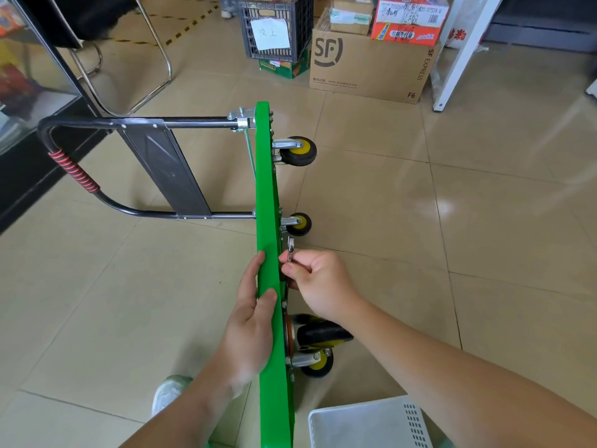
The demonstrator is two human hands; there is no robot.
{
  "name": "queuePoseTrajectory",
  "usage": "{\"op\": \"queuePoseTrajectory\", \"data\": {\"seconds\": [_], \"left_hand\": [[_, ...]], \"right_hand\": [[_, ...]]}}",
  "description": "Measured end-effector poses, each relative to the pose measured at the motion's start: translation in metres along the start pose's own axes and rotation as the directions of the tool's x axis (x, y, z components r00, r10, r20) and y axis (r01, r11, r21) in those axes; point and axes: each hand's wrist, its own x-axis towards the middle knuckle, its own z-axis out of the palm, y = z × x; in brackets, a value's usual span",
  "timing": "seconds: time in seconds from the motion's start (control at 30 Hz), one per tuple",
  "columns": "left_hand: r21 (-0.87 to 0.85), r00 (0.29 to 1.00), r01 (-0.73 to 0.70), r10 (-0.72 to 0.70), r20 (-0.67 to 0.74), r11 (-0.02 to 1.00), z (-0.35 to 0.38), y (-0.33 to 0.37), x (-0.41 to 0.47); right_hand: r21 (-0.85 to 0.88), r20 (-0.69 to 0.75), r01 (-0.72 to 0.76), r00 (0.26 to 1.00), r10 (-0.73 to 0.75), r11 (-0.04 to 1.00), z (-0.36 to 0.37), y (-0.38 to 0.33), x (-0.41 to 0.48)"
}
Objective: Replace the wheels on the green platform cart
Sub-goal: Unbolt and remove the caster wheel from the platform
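Note:
The green platform cart (pixel 266 189) stands on its edge on the tiled floor, its black handle (pixel 106 124) folded out to the left. Black casters with yellow hubs stick out on its right side: one far (pixel 298 151), one in the middle (pixel 298 224) and larger ones near me (pixel 318 344). My left hand (pixel 252 318) grips the top edge of the deck. My right hand (pixel 319 279) pinches a small metal wrench (pixel 290 247) set against the underside just below the middle caster.
A white plastic basket (pixel 371 425) sits at the bottom right. Cardboard boxes (pixel 368 66) and a dark crate (pixel 277 27) stand at the back. A chair's metal frame (pixel 129 76) is at the upper left. My shoe (pixel 169 392) shows beside the cart.

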Motion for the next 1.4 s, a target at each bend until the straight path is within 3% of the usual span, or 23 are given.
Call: {"op": "queuePoseTrajectory", "data": {"seconds": [0.37,0.57,0.83,1.1,1.4], "left_hand": [[0.022,1.000,-0.003,0.004,-0.017,1.000,-0.001,-0.004,0.002],[0.049,0.999,-0.032,0.033,-0.015,0.998,0.000,0.000,-0.002],[0.079,1.000,-0.015,0.016,-0.016,0.997,0.001,-0.003,0.000],[0.056,1.000,0.004,-0.005,0.001,0.998,-0.001,-0.003,0.000],[0.062,1.000,-0.016,0.017,-0.015,0.998,0.001,0.001,-0.001]], "right_hand": [[-0.070,0.008,0.092,0.996,-0.092,0.993,-0.008,0.000,-0.024],[-0.104,-0.082,0.111,0.990,-0.119,0.988,-0.017,-0.006,0.007],[-0.038,0.005,-0.101,0.995,0.102,0.994,-0.021,0.005,0.051],[0.047,0.098,-0.304,0.949,0.299,0.951,-0.019,0.014,0.074],[0.045,0.222,-0.306,0.931,0.289,0.951,-0.020,0.026,0.078]]}}
